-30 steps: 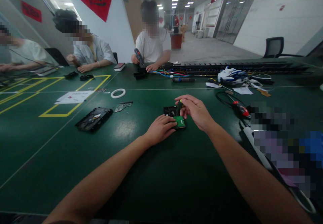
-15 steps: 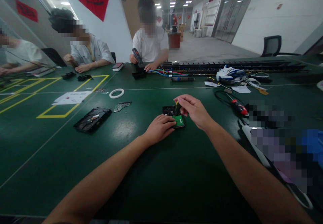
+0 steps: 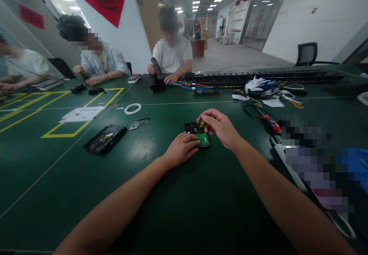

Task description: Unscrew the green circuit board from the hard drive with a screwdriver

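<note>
Your left hand (image 3: pixel 181 148) lies palm down on the near edge of a small black hard drive (image 3: pixel 191 127), fingers together and flat, the tips touching the green circuit board (image 3: pixel 204 140) on its top. Your right hand (image 3: pixel 220 126) pinches the yellow-and-black handle of a screwdriver (image 3: pixel 202 124) between thumb and fingertips, the tool held upright over the board. The drive sits on the green desk (image 3: pixel 172 209), mid-width, just ahead of you. Off to the left: a second drive (image 3: pixel 105 138) lying open, a loose board (image 3: pixel 138 123) beside it, a tape roll (image 3: pixel 132 108) and a paper sheet (image 3: pixel 82 113) farther back. To the right: a red-handled screwdriver (image 3: pixel 270 123), then gloves (image 3: pixel 258 83) near the far edge.
</note>
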The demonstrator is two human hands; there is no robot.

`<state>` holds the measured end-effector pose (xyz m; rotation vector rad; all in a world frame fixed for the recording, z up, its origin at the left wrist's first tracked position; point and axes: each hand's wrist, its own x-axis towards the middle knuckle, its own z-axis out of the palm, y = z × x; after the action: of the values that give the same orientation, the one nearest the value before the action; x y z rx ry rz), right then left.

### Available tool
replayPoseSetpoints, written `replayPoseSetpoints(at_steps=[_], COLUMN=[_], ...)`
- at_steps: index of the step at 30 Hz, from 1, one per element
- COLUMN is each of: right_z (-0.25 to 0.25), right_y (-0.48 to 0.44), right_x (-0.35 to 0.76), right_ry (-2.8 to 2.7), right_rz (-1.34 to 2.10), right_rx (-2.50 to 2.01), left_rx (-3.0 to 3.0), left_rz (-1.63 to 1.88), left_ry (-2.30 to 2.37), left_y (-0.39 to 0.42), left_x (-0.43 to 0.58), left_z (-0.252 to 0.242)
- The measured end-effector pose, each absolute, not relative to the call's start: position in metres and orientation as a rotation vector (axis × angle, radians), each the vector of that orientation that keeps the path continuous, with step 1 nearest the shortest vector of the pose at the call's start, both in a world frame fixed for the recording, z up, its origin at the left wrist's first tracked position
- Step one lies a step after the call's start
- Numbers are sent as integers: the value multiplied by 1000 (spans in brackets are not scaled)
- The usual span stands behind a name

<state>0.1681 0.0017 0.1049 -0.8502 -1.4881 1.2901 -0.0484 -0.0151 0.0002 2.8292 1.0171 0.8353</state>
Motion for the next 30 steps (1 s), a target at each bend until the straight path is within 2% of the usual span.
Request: replayPoseSetpoints(at_steps=[13,23,30], right_z=[111,140,163], right_y=[13,28,42], right_x=[160,163,166], right_ry=[-1678,-1929,-2079], right_rz=[1253,1172,982], right_rx=[-862,-970,-1101], left_rx=[2852,2845,2844], left_rz=[833,800,782], left_ry=[1003,1042,1042], left_y=[-14,-16,-18], left_x=[-49,-48,-48], left_z=[-1,0,3])
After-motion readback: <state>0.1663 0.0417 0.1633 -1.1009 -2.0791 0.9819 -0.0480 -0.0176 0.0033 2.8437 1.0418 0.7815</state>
